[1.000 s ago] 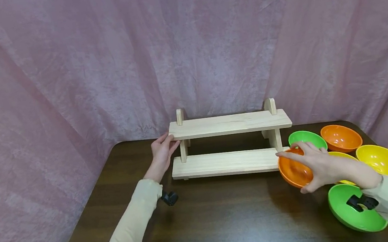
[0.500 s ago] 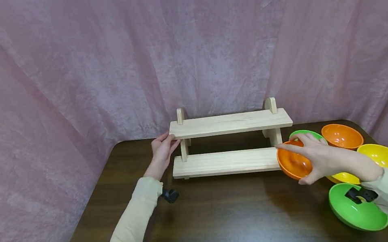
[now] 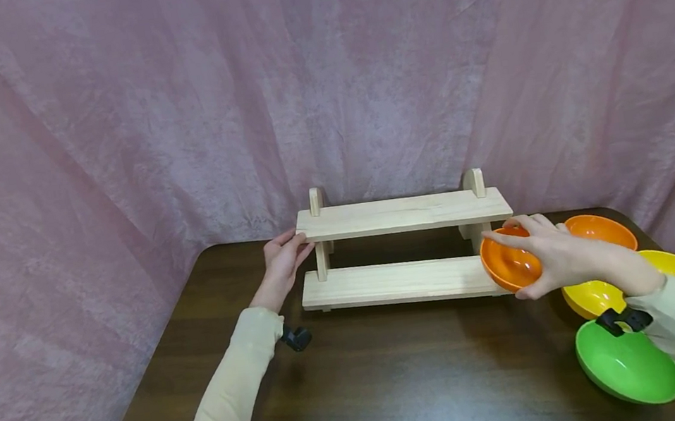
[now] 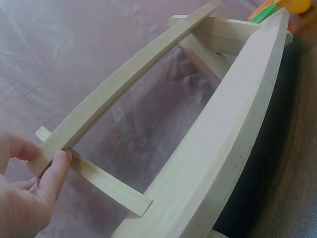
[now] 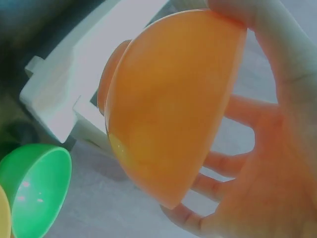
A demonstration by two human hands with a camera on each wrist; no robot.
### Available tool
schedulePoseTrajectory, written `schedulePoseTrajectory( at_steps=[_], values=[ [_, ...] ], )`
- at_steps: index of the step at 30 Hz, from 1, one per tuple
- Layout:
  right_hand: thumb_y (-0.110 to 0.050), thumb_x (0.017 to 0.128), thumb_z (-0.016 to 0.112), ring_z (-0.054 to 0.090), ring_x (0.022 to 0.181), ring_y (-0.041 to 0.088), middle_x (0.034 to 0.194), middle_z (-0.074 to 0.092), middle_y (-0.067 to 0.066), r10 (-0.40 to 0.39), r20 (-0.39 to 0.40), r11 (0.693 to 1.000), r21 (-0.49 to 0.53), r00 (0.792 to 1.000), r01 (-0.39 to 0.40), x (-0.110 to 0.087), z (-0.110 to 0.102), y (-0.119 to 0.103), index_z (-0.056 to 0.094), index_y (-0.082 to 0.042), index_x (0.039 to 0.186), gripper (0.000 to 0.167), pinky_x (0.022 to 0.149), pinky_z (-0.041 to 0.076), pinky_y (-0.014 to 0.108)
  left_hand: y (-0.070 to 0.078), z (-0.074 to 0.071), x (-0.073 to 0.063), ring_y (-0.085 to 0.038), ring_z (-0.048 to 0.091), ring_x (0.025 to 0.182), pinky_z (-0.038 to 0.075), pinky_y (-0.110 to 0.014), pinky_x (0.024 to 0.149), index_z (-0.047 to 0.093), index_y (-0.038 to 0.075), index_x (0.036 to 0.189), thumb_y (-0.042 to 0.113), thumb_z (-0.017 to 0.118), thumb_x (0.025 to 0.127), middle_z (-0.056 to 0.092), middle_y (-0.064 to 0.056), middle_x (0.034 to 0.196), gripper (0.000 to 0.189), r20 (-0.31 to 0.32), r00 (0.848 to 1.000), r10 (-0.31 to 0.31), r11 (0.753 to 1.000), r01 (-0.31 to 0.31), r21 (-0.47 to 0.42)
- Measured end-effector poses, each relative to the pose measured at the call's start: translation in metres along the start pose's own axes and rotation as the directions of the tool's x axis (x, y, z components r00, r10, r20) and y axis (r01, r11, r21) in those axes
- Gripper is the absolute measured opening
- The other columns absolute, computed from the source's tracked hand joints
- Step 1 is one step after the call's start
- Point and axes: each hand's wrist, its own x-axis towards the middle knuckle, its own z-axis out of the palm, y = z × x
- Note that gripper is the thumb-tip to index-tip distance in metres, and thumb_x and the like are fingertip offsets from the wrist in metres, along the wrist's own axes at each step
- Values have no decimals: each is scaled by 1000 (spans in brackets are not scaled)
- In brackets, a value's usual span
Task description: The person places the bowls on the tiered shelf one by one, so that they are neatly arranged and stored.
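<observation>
A two-tier pale wooden shelf (image 3: 402, 215) stands at the back of the table. My left hand (image 3: 283, 264) pinches the left end of its upper board, the thumb and fingers on either face of the board (image 4: 99, 106) in the left wrist view. At the shelf's right end, my right hand (image 3: 555, 256) holds an orange bowl (image 3: 511, 264) by its rim, tilted, overlapping the end of the lower board (image 3: 404, 280). The right wrist view shows the outside and foot of this orange bowl (image 5: 168, 104), with the thumb and fingertips at opposite parts of the rim.
More bowls crowd the table's right side: an orange bowl (image 3: 603, 230), yellow bowls (image 3: 592, 298) and a green bowl (image 3: 629, 360) in front. A smaller green bowl (image 5: 42, 193) shows in the right wrist view. Pink curtain (image 3: 359, 79) hangs behind the brown table (image 3: 392, 381).
My right hand has lifted the orange bowl upward, away from me, from in front of the lower board's right end to over it. The left hand keeps its grip on the upper board.
</observation>
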Motion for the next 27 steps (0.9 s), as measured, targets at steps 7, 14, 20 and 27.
schedulePoseTrajectory(
  at_steps=[7, 14, 20, 27],
  values=[
    [-46, 66, 83, 40, 112, 37, 134, 43, 22, 21, 23, 999, 36, 1000, -22, 9, -7, 3, 45, -20, 144, 91, 69, 42, 37, 1, 0, 0, -23, 59, 114, 57, -22, 90, 36, -8, 143, -1, 53, 95, 44, -26, 141, 52, -7, 1000, 6, 1000, -5, 22],
    [-41, 67, 84, 38, 117, 38, 135, 42, 21, 64, 31, 996, 59, 997, -65, 13, -11, 8, 47, -14, 143, 89, 71, 40, 40, -2, 1, 1, -26, 56, 117, 58, -22, 90, 38, -8, 143, -1, 53, 95, 45, -25, 140, 51, -6, 1000, -3, 1000, 3, 25],
    [-39, 69, 82, 35, 119, 40, 136, 40, 22, 98, 31, 992, 79, 995, -100, 21, -16, 15, 45, -14, 144, 87, 75, 42, 49, -1, 1, 2, -13, 62, 92, 59, -19, 85, 39, -10, 140, -2, 52, 96, 46, -26, 137, 47, 6, 1000, 27, 999, -28, 39],
    [-37, 71, 80, 32, 121, 41, 139, 37, 23, 126, 56, 986, 104, 990, -132, 26, -21, 20, 43, -13, 146, 87, 80, 41, 54, 0, 2, 1, -21, 61, 106, 59, -20, 86, 39, -8, 142, -1, 52, 96, 46, -25, 139, 48, 4, 1000, 11, 999, -11, 49]
  ],
)
